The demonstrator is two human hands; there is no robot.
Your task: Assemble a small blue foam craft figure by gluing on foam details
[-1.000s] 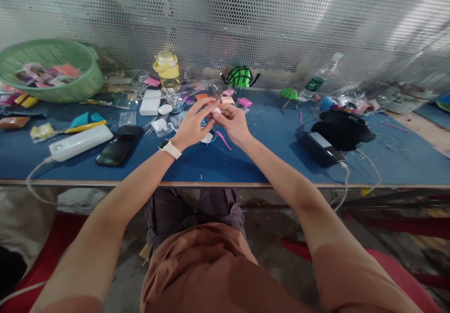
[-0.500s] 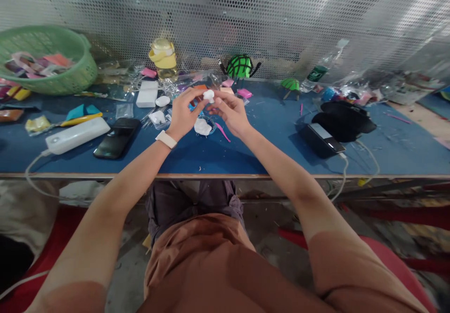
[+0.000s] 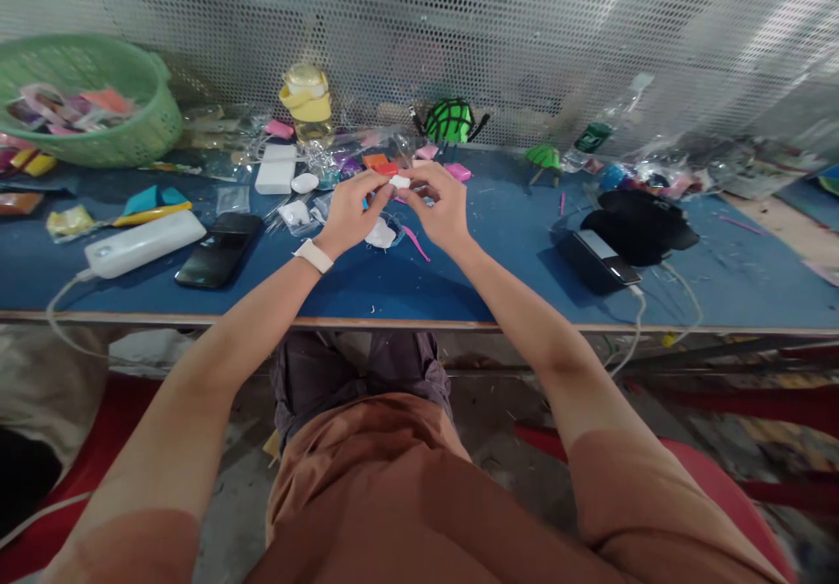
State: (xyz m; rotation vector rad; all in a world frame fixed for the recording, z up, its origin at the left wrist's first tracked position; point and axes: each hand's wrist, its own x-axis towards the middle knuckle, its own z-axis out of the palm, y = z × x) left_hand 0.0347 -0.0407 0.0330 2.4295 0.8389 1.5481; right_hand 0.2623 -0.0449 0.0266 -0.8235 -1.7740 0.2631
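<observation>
Both hands, left hand (image 3: 350, 215) and right hand (image 3: 440, 208), pinch a white piece (image 3: 399, 182); its long axis runs left-right.

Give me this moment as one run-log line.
left hand: pinching small white piece | right hand: pinching same piece | position: above blue table | nearby: second white piece, pink pick on table

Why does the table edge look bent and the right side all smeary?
Head view: the wide lens bows the table edge and stretches the arms; the right corner and the bottle are blurred; light streaks glare across the mesh wall; the hands stay fairly sharp around a small white piece.
</observation>
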